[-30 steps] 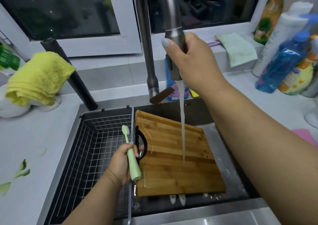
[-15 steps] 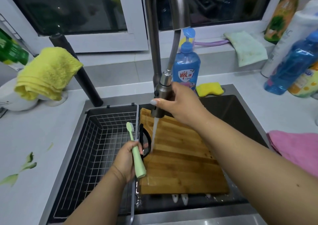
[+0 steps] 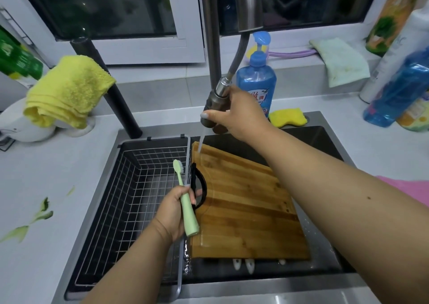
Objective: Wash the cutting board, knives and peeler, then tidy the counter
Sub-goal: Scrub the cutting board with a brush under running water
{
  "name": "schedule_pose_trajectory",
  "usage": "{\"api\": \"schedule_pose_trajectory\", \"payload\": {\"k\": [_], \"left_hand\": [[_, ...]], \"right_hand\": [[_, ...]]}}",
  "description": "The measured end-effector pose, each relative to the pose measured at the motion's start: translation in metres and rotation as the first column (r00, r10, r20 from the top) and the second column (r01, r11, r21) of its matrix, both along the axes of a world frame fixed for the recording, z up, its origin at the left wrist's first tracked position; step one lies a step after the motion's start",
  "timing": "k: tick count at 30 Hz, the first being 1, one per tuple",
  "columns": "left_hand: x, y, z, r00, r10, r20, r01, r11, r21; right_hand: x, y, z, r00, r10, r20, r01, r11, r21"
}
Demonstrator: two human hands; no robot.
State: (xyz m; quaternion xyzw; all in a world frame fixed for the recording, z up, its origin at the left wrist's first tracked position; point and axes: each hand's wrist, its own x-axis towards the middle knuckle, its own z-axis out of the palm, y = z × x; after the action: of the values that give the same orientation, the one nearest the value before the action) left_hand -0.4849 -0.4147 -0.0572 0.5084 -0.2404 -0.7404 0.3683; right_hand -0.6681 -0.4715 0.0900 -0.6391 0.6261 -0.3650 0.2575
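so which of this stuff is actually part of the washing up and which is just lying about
In use:
cutting board
spray head, gripped by right hand
green brush, gripped by left hand
sink

Lying about:
yellow cloth
yellow sponge
blue soap bottle
peel scraps

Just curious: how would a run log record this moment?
step: rinsing cutting board | right hand: grips sprayer | left hand: holds toothbrush

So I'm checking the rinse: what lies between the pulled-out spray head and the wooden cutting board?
Head view: only a water stream between the spray head and the cutting board.
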Motion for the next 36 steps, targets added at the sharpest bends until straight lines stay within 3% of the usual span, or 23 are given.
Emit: {"api": "schedule_pose_trajectory", "payload": {"k": [7,11,20,27,36], "left_hand": [[0.001,-0.003,-0.007,0.999,0.014,0.028,-0.014,1.0,-0.026],[0.002,-0.004,-0.009,1.0,0.008,-0.001,-0.008,1.0,-0.015],[-0.001,-0.005,-0.006,1.0,0.012,0.008,-0.012,0.999,-0.03],[-0.001,-0.001,-0.001,1.0,-0.001,0.001,0.001,1.0,-0.014],[-0.002,0.003,0.005,1.0,-0.019,-0.012,0.018,1.0,-0.009]], "right_hand": [[-0.027,0.007,0.001,0.99,-0.006,-0.139,0.006,1.0,0.003],[-0.033,0.01,0.002,0.992,-0.005,-0.124,0.007,1.0,0.019],[-0.017,0.03,0.0,0.997,0.049,0.054,-0.052,0.997,0.059],[-0.009,0.049,0.004,0.897,0.108,0.428,-0.199,0.964,0.174],[-0.007,0.062,0.012,0.846,0.12,0.52,-0.264,0.941,0.213]]}}
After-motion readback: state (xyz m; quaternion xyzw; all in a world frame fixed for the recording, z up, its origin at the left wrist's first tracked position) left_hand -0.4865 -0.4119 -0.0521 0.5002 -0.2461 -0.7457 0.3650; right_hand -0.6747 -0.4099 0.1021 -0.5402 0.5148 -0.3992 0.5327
